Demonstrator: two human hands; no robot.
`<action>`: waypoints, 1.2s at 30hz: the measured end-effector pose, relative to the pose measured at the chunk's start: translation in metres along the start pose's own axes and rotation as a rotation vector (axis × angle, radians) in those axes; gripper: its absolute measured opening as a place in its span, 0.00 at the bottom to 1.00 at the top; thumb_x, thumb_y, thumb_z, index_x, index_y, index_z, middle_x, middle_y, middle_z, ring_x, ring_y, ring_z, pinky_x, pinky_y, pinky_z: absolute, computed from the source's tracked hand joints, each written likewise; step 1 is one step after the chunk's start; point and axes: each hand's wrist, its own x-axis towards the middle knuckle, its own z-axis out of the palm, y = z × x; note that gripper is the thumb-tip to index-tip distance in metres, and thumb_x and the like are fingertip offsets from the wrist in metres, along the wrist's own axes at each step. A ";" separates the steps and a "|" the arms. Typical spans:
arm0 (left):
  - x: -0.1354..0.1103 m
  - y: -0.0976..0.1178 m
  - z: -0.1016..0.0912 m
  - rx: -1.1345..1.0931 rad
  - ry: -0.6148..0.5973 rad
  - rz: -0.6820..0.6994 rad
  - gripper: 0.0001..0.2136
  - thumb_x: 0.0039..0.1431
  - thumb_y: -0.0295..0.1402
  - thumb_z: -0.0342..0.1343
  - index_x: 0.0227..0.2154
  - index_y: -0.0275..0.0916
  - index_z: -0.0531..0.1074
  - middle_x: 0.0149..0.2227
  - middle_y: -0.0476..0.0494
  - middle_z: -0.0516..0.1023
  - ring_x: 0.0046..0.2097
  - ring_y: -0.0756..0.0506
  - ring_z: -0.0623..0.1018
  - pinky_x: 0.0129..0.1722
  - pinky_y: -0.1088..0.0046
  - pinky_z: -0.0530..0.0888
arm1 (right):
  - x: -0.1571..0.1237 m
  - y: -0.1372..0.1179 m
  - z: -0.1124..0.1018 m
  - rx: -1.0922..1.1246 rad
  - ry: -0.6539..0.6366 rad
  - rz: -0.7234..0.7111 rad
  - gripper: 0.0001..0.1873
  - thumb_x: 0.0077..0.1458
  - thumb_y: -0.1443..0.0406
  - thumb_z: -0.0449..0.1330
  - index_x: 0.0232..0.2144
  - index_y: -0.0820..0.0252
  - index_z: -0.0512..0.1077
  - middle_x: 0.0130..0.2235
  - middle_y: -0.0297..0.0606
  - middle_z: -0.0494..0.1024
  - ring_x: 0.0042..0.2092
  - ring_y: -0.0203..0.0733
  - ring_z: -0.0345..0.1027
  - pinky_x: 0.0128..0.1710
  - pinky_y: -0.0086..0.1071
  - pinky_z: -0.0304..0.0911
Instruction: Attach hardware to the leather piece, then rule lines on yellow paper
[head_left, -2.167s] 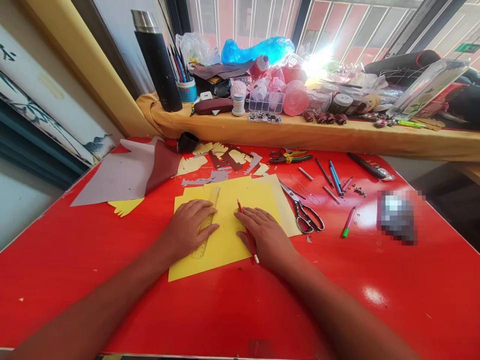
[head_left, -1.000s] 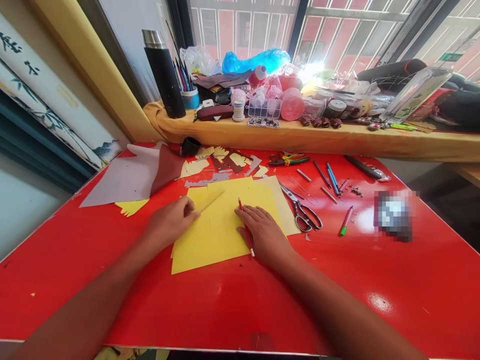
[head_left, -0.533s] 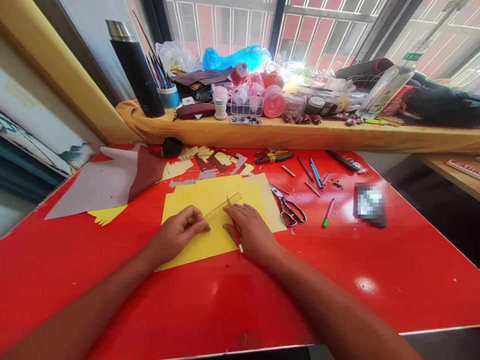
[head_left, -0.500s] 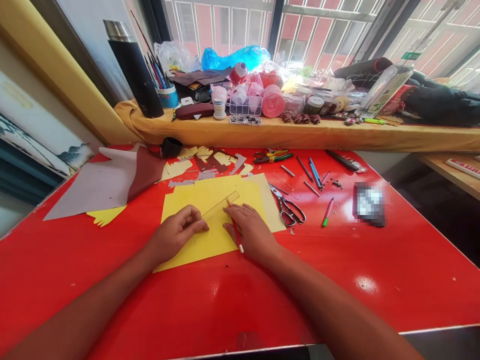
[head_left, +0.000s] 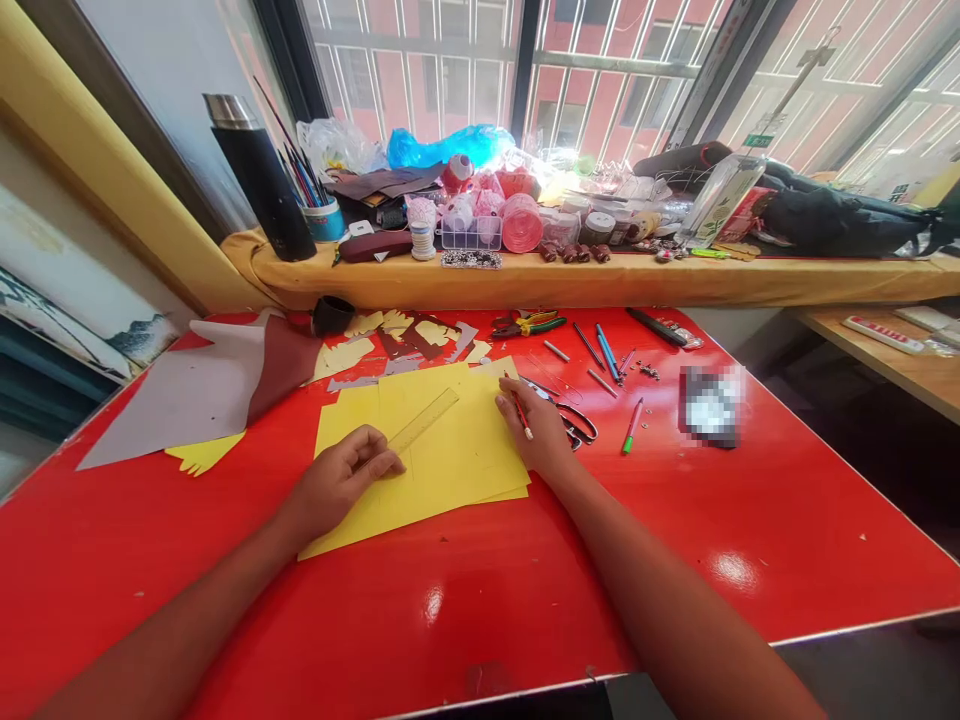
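Several overlapping yellow sheets lie on the red table, with a few thin marks on the top one. My left hand rests on their left part, its thumb and fingers closed on the near end of a clear ruler. The ruler slants up and to the right across the top sheet. At the sheets' right edge, my right hand is closed around a red pencil, its white end toward me. Partly hidden behind that hand are scissors with dark handles.
Yellow, brown and grey scraps lie behind the sheets. Pliers, blue pens and a pink-green pen are to the right. A grey sheet lies at left. A black flask stands on the cluttered sill.
My right hand has moved right with the pencil, away from the ruler to the sheets' edge. My left hand stays on the ruler. The whole view has shifted slightly.
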 end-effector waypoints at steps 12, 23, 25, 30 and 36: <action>-0.002 0.001 0.004 -0.044 0.013 0.011 0.21 0.65 0.57 0.60 0.35 0.43 0.68 0.39 0.42 0.83 0.47 0.38 0.82 0.51 0.58 0.78 | 0.014 0.015 -0.004 -0.160 0.082 0.044 0.24 0.70 0.54 0.54 0.60 0.60 0.75 0.60 0.53 0.80 0.60 0.59 0.75 0.60 0.53 0.68; -0.006 0.022 -0.002 0.155 0.262 0.242 0.15 0.64 0.49 0.62 0.32 0.43 0.73 0.33 0.48 0.73 0.36 0.45 0.71 0.37 0.69 0.68 | 0.021 0.000 -0.007 0.076 0.167 0.096 0.20 0.68 0.50 0.57 0.47 0.57 0.79 0.52 0.48 0.85 0.54 0.54 0.79 0.55 0.46 0.70; -0.005 0.033 -0.004 0.039 0.372 0.222 0.16 0.62 0.49 0.64 0.31 0.42 0.72 0.31 0.50 0.68 0.33 0.47 0.67 0.34 0.71 0.66 | 0.015 -0.017 0.000 0.249 0.039 0.140 0.19 0.66 0.49 0.60 0.42 0.57 0.79 0.44 0.45 0.86 0.48 0.52 0.81 0.51 0.44 0.72; 0.006 0.061 0.011 -0.481 0.343 -0.011 0.24 0.54 0.55 0.70 0.31 0.41 0.68 0.26 0.56 0.61 0.24 0.53 0.58 0.23 0.76 0.55 | -0.001 -0.068 0.021 0.449 -0.250 0.138 0.19 0.66 0.48 0.62 0.46 0.55 0.80 0.48 0.44 0.86 0.49 0.49 0.80 0.51 0.41 0.72; 0.023 0.083 0.048 -0.753 0.370 0.003 0.25 0.44 0.49 0.78 0.31 0.39 0.73 0.29 0.50 0.73 0.30 0.50 0.73 0.30 0.74 0.70 | -0.004 -0.089 0.039 0.667 -0.389 0.173 0.19 0.63 0.49 0.66 0.48 0.55 0.79 0.47 0.41 0.85 0.48 0.46 0.79 0.51 0.40 0.71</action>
